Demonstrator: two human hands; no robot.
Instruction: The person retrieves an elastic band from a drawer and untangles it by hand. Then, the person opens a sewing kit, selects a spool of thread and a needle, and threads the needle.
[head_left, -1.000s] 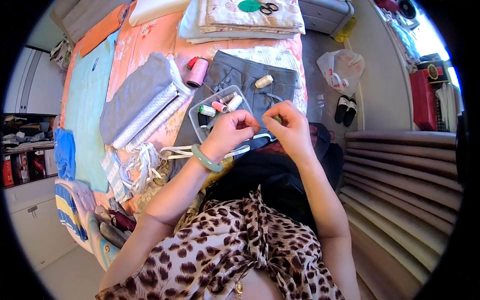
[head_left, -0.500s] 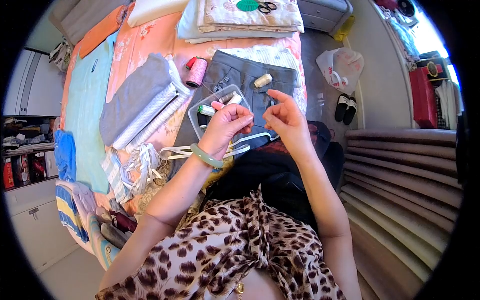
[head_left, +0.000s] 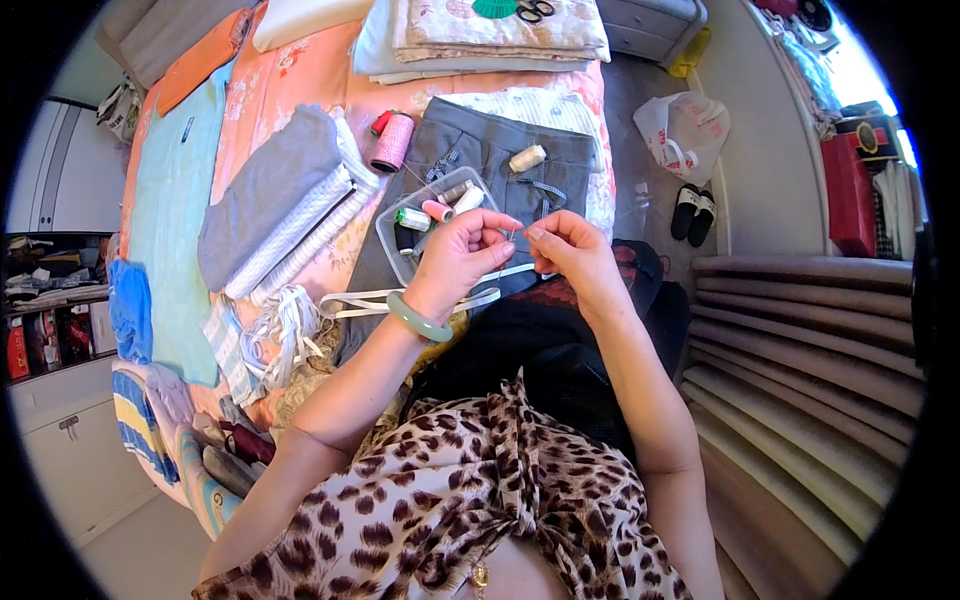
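My left hand [head_left: 458, 256], a green bangle [head_left: 418, 318] at its wrist, is closed in a pinch on a thin needle-like piece [head_left: 512, 238]. Close beside it, my right hand [head_left: 575, 256] also pinches with thumb and forefinger; what lies between those fingertips is too small to make out. Just beyond the hands, a clear plastic box [head_left: 390, 240] holds several thread spools, among them a pink spool [head_left: 437, 211] and a green-ended spool [head_left: 412, 219]. Grey trousers [head_left: 480, 135] lie under the box, with a cream thread spool [head_left: 527, 158] on them. A white elastic band [head_left: 350, 305] runs below my hands.
A large pink thread spool [head_left: 393, 142] stands by folded grey cloth [head_left: 285, 185] on the bed. Scissors [head_left: 535, 12] rest on stacked bedding [head_left: 500, 50] at the back. Tangled white straps [head_left: 285, 330] lie at left. Slippers [head_left: 692, 217] and a plastic bag [head_left: 682, 135] are on the floor.
My right hand has come down and left, its fingers closing to a pinch beside my left hand. The left hand has turned slightly, uncovering the pink spool in the box.
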